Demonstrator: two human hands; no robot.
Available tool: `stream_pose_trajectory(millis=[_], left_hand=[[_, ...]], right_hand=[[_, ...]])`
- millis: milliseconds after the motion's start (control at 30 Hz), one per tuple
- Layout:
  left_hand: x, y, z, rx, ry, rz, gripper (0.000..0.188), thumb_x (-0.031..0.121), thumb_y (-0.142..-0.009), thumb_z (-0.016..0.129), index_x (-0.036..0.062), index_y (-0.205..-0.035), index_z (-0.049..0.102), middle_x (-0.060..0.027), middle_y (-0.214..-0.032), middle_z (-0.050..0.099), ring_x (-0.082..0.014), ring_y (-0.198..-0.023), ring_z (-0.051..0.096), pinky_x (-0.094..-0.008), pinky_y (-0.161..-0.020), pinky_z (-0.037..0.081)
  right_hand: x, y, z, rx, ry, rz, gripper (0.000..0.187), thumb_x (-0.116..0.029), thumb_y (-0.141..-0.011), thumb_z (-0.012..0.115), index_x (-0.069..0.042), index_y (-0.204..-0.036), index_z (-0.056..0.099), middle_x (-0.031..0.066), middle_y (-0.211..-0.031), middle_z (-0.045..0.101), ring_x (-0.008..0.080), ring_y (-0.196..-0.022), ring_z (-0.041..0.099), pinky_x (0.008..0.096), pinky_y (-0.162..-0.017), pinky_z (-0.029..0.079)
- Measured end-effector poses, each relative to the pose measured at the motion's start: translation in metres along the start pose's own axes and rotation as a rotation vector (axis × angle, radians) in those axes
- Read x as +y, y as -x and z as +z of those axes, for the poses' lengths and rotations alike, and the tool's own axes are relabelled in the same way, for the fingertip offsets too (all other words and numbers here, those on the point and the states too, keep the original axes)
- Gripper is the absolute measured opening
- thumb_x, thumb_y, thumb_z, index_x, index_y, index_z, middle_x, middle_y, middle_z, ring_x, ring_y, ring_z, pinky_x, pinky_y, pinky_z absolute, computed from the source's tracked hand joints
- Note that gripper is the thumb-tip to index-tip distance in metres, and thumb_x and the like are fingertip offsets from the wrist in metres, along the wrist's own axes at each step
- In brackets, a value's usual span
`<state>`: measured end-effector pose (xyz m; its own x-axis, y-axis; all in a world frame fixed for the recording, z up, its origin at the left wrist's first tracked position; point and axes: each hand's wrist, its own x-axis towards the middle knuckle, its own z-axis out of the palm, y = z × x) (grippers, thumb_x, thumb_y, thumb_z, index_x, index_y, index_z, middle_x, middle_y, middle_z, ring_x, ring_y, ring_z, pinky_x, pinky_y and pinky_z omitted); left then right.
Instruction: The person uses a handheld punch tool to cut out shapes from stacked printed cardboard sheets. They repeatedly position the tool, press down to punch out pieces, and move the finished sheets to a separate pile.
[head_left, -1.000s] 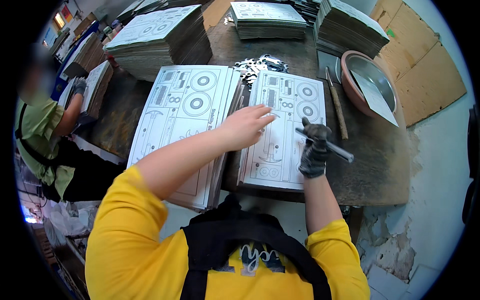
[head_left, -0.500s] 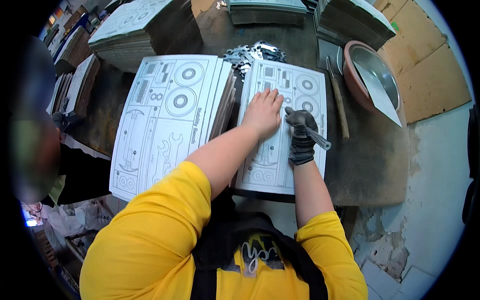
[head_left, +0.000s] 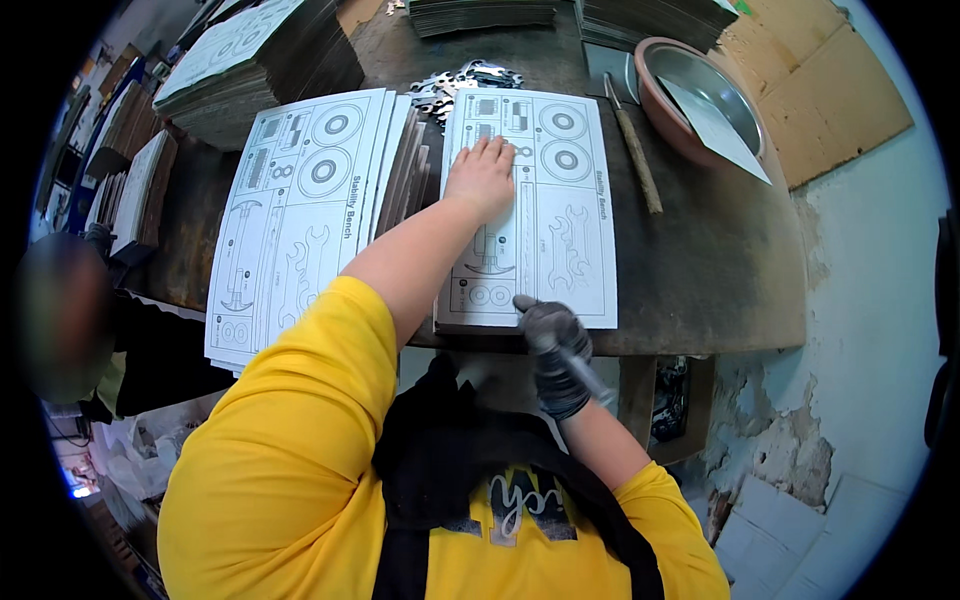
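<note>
Left hand [head_left: 483, 175] lies flat, fingers spread, on upper part of printed sheet [head_left: 545, 215] topping a stack on the tabletop [head_left: 720, 260]. Right hand [head_left: 553, 350], gloved, grip closed around a thin metal tool [head_left: 575, 362] at the sheet's near edge. Second sheet stack [head_left: 295, 215] left of the sheet, metal bowl [head_left: 700, 95] to its upper right.

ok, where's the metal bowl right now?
In the head view the metal bowl sits at the table's far right corner, beyond the wooden-handled tool, right of the printed sheet that the left hand presses.
</note>
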<state>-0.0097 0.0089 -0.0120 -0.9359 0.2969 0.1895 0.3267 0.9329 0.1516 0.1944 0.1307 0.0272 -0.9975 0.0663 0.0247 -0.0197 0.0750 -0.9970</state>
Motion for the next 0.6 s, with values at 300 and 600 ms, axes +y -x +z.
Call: stream_pose_trajectory(millis=[300,600], left_hand=[[0.066,0.117,-0.081,-0.387,-0.018,0.576,0.046,0.02,-0.079,0.054,0.004,-0.122,0.043,-0.0119,-0.091,0.057,-0.0253,-0.093,0.054,-0.0371,-0.088,0.039],[0.051,0.122,-0.161,0.07,-0.104,0.647,0.042,0.009,-0.077,0.052,0.0071,-0.119,0.048,-0.007,-0.08,0.055,-0.021,-0.077,0.055,-0.0339,-0.08,0.042]], right_hand=[[0.008,0.01,-0.076,0.233,-0.42,-0.459,0.032,-0.026,-0.088,0.049,-0.011,-0.061,0.036,-0.0005,-0.054,0.035,0.012,-0.052,0.039,0.0437,-0.087,0.043],[-0.029,0.005,-0.103,0.282,-0.495,-0.548,0.034,-0.023,-0.084,0.055,-0.011,-0.058,0.036,-0.0005,-0.053,0.032,0.0129,-0.052,0.035,0.0464,-0.093,0.037]])
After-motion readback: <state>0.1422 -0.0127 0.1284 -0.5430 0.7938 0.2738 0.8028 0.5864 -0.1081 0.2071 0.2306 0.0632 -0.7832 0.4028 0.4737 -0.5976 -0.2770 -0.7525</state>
